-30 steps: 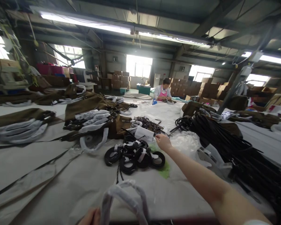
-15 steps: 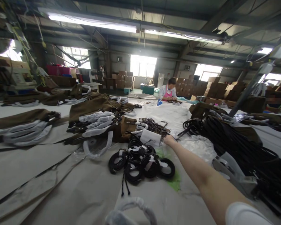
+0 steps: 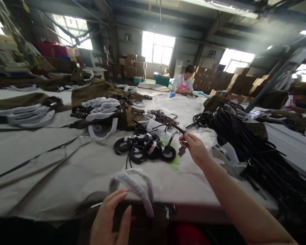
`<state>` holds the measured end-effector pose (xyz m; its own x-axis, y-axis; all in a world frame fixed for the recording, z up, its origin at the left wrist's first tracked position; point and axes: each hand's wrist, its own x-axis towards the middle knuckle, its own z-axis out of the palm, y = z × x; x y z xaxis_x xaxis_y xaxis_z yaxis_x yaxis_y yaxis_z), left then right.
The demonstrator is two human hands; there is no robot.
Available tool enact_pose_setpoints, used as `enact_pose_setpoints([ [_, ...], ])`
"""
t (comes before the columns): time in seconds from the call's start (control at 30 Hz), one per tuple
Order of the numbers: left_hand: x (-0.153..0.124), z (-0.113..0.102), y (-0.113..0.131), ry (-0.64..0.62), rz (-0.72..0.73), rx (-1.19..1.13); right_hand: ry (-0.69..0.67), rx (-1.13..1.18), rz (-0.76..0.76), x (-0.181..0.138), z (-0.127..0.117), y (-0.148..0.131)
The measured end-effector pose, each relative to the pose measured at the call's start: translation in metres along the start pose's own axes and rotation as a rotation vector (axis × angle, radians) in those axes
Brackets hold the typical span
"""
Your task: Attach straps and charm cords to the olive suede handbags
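Right hand (image 3: 197,149): fingertips pinched on one end of a dark braided strap (image 3: 179,128), held above the table (image 3: 73,183). Strap's long axis slants from the fingertips away from the person and to the left, fairly straight; far end points at the heap of braided pieces (image 3: 161,116). Whether it lies clear of that heap: cannot tell. A small dark charm (image 3: 182,150) dangles under the same fingertips, its own length close to vertical, lower end downward and tipped slightly left.

Left hand (image 3: 104,216): unclenched, thumb and fingers spread, grasping nothing visible. Index fingertip just beside the wrapped handles (image 3: 132,182); contact cannot be determined.

Handles belong to a dark bag (image 3: 145,226) at the near table edge. They arch up, two bands roughly side by side, descending to the right; bag body in deep shadow, outline unclear. Metal clasp (image 3: 167,211) to the right of the handles.

Black coils (image 3: 153,149) lie clustered left of the charm, beyond the handles. Green patch (image 3: 175,163) beside the rightmost coil. Black straps (image 3: 242,139) heaped to the right, running lengthwise toward the near right corner. Co-worker (image 3: 184,85) seated at the far side.
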<state>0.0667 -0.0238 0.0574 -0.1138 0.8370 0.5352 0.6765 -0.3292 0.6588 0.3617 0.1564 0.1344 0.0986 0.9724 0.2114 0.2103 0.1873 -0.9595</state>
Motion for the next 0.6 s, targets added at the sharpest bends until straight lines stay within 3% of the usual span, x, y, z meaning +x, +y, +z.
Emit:
enact_pose_setpoints([
  [0.13,0.007,0.013,0.045,-0.166,0.095,-0.17,-0.094,0.437,0.207,-0.099,0.009,-0.003],
  [0.3,-0.003,0.028,0.067,-0.397,0.101,-0.312,-0.047,0.751,0.566,-0.19,0.026,0.011],
  [0.43,-0.023,0.042,0.075,-0.585,0.028,-0.235,0.079,0.868,0.724,-0.223,0.039,0.025],
  [0.6,-0.041,0.052,0.082,-0.515,0.006,-0.085,0.089,1.015,0.8,-0.236,0.043,0.031],
])
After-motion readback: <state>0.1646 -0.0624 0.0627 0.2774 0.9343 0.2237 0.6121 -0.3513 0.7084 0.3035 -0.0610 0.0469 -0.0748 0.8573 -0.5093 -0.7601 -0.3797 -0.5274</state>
